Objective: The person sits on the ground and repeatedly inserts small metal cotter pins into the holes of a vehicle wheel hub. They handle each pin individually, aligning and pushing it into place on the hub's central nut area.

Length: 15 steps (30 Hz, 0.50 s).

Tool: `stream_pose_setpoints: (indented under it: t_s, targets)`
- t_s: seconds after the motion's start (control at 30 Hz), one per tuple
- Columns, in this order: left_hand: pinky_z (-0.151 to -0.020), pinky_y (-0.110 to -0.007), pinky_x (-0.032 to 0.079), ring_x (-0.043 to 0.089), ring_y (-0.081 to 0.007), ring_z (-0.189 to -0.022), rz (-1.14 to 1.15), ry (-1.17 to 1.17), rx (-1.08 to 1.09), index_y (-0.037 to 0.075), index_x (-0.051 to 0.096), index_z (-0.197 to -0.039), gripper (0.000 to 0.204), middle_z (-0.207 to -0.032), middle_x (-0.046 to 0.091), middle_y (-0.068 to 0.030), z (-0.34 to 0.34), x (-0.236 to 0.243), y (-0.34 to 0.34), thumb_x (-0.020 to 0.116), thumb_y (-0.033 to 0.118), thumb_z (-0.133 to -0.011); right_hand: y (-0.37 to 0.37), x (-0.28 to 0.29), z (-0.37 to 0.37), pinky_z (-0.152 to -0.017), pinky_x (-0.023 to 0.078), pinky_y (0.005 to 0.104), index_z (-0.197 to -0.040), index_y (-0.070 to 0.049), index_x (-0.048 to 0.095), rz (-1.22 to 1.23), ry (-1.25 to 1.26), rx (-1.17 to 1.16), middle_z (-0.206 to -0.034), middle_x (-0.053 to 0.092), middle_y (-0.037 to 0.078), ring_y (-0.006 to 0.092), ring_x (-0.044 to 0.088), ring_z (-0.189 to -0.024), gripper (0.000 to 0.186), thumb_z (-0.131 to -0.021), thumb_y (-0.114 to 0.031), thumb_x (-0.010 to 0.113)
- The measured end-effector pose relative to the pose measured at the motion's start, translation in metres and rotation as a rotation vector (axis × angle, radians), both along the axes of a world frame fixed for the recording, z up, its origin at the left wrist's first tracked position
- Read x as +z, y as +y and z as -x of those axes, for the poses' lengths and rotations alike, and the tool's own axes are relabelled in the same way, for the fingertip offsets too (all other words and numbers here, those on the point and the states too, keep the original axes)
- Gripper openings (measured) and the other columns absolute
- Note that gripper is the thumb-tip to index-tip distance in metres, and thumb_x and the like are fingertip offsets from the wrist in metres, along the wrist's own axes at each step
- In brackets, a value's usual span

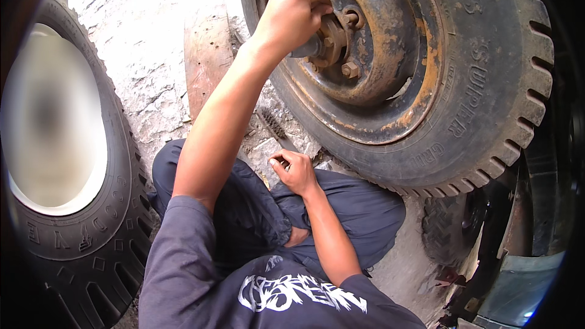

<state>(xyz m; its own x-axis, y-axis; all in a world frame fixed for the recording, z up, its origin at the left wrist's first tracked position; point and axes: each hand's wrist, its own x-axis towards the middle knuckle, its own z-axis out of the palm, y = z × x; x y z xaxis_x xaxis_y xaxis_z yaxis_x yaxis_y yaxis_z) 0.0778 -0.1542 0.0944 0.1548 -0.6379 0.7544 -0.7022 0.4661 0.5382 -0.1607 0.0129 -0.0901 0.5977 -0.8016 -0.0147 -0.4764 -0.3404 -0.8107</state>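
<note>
A large truck wheel (341, 109) stands upright at the far right, with a rusty rim and a black tyre (481, 79). At its hub (332, 39), my left hand (294, 15) is closed, fingertips bent in beside the studs; what they pinch is hidden. Below that hand a dark rounded hub end (306, 47) sticks out. A hex nut (350, 70) sits on the wheel's lower stud. My right hand (295, 172) rests by my knee, its fingers curled; a small dark bit shows within, too small to name.
Another tyre (67, 256) with a white rim (100, 164) stands at the left. A worn flat board (207, 55) lies on the rough ground between the wheels. Near my right hand lies a dark bristled brush (271, 123). A smaller tyre (448, 228) is at the lower right.
</note>
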Motion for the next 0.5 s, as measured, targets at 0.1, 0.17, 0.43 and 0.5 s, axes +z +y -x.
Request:
stream_pose_setpoints:
  t_s: [0.1,0.17,0.43,0.5]
  targets:
    - [-0.08,-0.042,0.057,0.073,-0.0321,-0.085,-0.077,0.04,-0.113,0.004,0.084,-0.103,0.012,-0.09,0.069,-0.0133,0.002,0.008,0.007,0.083,0.011,-0.092,0.001,0.002,0.005,-0.073,0.059,0.0414,-0.104,-0.005,0.078,-0.09,-0.028,-0.035,-0.097,0.08,0.016,0.0316,0.077,-0.08,0.019,-0.096,-0.021,0.074]
    - [-0.08,-0.042,0.058,0.074,-0.0309,-0.085,-0.055,0.061,-0.064,0.004,0.084,-0.104,0.014,-0.091,0.069,-0.0129,0.001,0.004,0.006,0.084,0.013,-0.093,0.001,0.001,0.002,-0.071,0.059,0.0401,-0.105,-0.005,0.079,-0.037,-0.029,-0.018,-0.094,0.079,0.016,0.029,0.076,-0.075,0.021,-0.096,-0.023,0.073]
    - [-0.081,-0.041,0.057,0.074,-0.0284,-0.088,-0.21,0.063,-0.07,0.006,0.084,-0.111,0.021,-0.098,0.071,-0.0109,-0.006,0.008,0.02,0.081,0.023,-0.099,0.002,-0.004,0.005,-0.067,0.057,0.0397,-0.104,-0.005,0.079,0.028,-0.053,-0.013,-0.091,0.079,0.016,0.0286,0.074,-0.07,0.019,-0.096,-0.022,0.074]
    - [-0.082,-0.041,0.058,0.075,-0.0307,-0.088,-0.195,0.101,-0.042,0.006,0.084,-0.109,0.02,-0.097,0.072,-0.0128,-0.001,0.01,0.02,0.083,0.022,-0.096,0.0,-0.003,0.008,-0.067,0.057,0.0393,-0.104,-0.005,0.078,-0.007,-0.043,-0.025,-0.091,0.078,0.016,0.0268,0.074,-0.07,0.018,-0.096,-0.021,0.074]
